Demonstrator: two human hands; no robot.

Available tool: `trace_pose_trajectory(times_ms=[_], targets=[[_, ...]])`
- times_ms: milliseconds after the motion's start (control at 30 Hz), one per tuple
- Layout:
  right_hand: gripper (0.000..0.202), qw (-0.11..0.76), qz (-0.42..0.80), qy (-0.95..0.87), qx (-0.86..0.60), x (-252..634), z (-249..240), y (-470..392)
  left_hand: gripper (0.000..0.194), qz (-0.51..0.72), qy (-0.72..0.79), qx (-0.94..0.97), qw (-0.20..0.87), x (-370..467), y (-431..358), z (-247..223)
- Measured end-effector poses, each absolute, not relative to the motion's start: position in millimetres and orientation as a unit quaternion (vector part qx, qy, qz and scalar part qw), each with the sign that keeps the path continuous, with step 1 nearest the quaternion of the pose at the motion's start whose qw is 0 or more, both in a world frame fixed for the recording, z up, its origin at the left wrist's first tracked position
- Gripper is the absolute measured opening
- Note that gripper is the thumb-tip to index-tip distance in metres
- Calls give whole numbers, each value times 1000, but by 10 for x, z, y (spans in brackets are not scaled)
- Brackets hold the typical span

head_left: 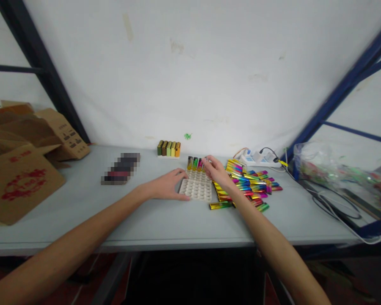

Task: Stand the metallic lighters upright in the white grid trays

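A white tray [195, 189] with rows of round holes lies on the table before me. My left hand [168, 184] curves around its left side, thumb at the front corner and fingers at the back, holding it. Several shiny lighters [194, 164] in gold, green and pink stand upright in the tray's back row. At the right end of that row my right hand [214, 169] pinches a lighter [205, 160], mostly hidden by the fingers. Beside the tray on the right lies a loose pile of metallic multicoloured lighters [252, 183], partly behind my right forearm.
A block of upright lighters [169, 149] stands near the wall. Behind the pile is a white power strip [258, 158] with cables. Cardboard boxes [28, 178] occupy the left; a blurred dark object [122, 168] lies nearer. Plastic bags [333, 165] and a blue frame [339, 84] are right.
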State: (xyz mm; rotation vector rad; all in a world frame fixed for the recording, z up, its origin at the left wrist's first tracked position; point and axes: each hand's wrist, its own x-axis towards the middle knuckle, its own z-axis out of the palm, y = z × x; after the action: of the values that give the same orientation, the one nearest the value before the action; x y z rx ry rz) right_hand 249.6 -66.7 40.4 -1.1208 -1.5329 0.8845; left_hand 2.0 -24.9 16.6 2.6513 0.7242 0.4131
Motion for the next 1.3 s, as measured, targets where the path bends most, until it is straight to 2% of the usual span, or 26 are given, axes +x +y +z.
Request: trace_pose_trajectory(times_ms=[100,233,467,700,867,967,1100,1300], targets=[[55,479,254,-662,-518,2444,336,-645,79,145,260,938,177,23,-255,174],[45,462,183,-653,-572,2394,262,-612,79,147,257,939,176,25,-260,186],[33,447,168,-657,-583,2375,240,-600,79,152,251,940,173,19,-237,150],[47,459,173,-676,-550,2408,311,-631,79,139,259,939,177,19,-248,166],[46,496,163,-680,-515,2539,367,-605,78,156,248,938,187,19,-247,172],[50,509,94,-671,-531,2642,374,-572,78,154,252,937,189,18,-246,168],[51,445,-14,-655,-610,2734,382,-555,77,159,249,937,189,16,-238,158],[41,331,-23,-696,-637,2912,380,-513,79,156,252,936,192,15,-237,162]])
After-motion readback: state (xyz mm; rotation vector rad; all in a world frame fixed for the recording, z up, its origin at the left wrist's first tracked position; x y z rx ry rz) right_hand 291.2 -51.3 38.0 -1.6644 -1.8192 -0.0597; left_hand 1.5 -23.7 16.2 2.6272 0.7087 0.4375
